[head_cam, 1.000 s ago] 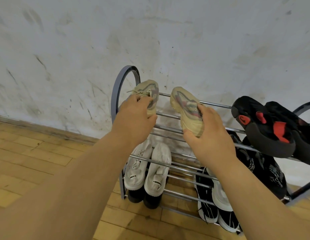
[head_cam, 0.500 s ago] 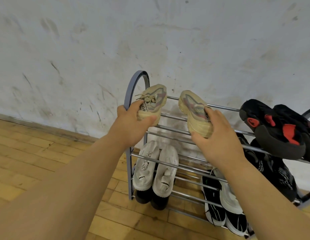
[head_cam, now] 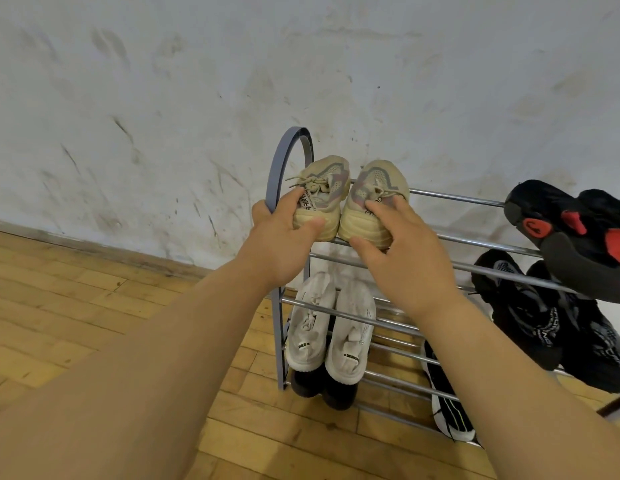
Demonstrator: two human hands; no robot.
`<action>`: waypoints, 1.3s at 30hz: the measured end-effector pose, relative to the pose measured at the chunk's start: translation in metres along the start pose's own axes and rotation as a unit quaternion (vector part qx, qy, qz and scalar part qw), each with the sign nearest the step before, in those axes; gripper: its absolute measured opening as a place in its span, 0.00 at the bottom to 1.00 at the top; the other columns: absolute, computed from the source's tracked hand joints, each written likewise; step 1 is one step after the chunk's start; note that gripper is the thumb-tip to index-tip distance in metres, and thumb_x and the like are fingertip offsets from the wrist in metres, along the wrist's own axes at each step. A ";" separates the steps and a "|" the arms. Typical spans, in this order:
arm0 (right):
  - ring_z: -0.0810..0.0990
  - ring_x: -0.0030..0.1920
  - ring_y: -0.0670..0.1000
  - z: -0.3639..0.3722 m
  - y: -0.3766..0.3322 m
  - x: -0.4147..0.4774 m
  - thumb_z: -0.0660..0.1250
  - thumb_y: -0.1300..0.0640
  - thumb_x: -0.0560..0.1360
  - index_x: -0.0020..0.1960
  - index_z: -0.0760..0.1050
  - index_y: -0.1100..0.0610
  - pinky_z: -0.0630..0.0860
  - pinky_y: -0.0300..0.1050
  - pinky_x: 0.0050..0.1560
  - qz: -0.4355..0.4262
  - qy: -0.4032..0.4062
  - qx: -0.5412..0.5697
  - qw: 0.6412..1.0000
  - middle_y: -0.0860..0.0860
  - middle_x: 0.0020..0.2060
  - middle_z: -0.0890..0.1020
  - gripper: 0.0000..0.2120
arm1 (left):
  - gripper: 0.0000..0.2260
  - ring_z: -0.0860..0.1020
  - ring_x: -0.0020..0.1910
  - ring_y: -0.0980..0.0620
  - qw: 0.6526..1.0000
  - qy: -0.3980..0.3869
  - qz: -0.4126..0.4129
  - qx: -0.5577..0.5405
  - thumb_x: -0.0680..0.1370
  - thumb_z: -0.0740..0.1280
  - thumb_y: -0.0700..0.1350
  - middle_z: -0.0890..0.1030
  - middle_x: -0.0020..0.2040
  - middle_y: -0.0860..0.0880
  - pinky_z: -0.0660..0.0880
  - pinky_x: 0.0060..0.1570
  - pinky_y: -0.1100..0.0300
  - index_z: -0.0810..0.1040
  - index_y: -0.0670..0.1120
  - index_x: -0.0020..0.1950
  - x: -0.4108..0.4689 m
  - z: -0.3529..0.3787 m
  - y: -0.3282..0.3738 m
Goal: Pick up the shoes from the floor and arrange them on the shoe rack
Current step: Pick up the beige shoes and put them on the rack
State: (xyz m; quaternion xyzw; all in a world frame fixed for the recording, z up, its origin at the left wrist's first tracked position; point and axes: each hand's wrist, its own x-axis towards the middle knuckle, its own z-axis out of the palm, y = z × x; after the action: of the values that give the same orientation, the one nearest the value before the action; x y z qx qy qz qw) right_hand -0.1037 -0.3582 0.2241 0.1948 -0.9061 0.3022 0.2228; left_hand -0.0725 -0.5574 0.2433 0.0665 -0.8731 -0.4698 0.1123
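Two small beige sneakers stand side by side at the left end of the top tier of the metal shoe rack (head_cam: 453, 240), toes towards the wall. My left hand (head_cam: 284, 240) grips the heel of the left beige sneaker (head_cam: 324, 192), thumb under its sole. My right hand (head_cam: 402, 254) holds the heel of the right beige sneaker (head_cam: 374, 199), fingers over its collar and thumb below the sole. Both soles rest on the top bars.
A black and red pair (head_cam: 575, 233) lies at the right of the top tier. A white pair (head_cam: 331, 334) and a black knit pair (head_cam: 543, 317) sit on the middle tier, more dark shoes below. The rack stands against a scuffed white wall on wooden flooring.
Both hands brought the beige sneakers together; the right one swung upright and now sits close beside the left one on the top bars. The camera view shifted closer.
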 end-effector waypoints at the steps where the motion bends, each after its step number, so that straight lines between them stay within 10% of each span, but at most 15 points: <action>1: 0.74 0.70 0.56 -0.002 0.001 0.000 0.67 0.38 0.76 0.75 0.70 0.41 0.74 0.58 0.67 0.002 -0.006 0.004 1.000 0.49 0.76 0.70 0.28 | 0.28 0.69 0.59 0.49 1.000 0.000 0.002 -0.001 0.83 0.62 0.57 0.57 0.74 0.49 0.62 0.62 0.59 0.58 0.62 0.81 0.000 0.000 0.000; 14: 0.76 0.64 0.45 -0.025 0.000 -0.006 0.75 0.52 0.75 0.68 0.79 0.46 0.76 0.54 0.65 0.009 -0.021 0.106 0.994 0.35 0.62 0.72 0.22 | 0.29 0.72 0.55 0.49 1.000 0.003 0.011 0.014 0.83 0.62 0.58 0.57 0.74 0.46 0.64 0.58 0.63 0.56 0.61 0.82 -0.006 0.002 0.002; 22: 0.70 0.73 0.47 -0.033 -0.005 -0.008 0.72 0.47 0.78 0.74 0.72 0.41 0.73 0.54 0.69 0.001 -0.053 0.048 0.997 0.45 0.78 0.67 0.25 | 0.28 0.72 0.48 0.55 1.000 0.024 0.005 0.014 0.83 0.62 0.57 0.56 0.76 0.45 0.66 0.57 0.63 0.56 0.60 0.82 -0.011 0.006 0.006; 39: 0.63 0.78 0.49 -0.050 -0.009 -0.024 0.70 0.45 0.78 0.78 0.63 0.38 0.61 0.46 0.76 -0.012 -0.107 0.038 0.993 0.48 0.80 0.62 0.31 | 0.30 0.62 0.76 0.35 0.994 0.074 -0.035 0.076 0.83 0.61 0.60 0.51 0.81 0.40 0.63 0.73 0.42 0.54 0.58 0.83 -0.034 0.021 0.020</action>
State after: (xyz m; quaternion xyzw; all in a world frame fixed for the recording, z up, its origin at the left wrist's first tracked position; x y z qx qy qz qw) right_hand -0.0652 -0.3273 0.2516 0.2449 -0.9103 0.3113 0.1207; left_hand -0.0451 -0.5216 0.2443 0.1401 -0.8924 -0.3998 0.1551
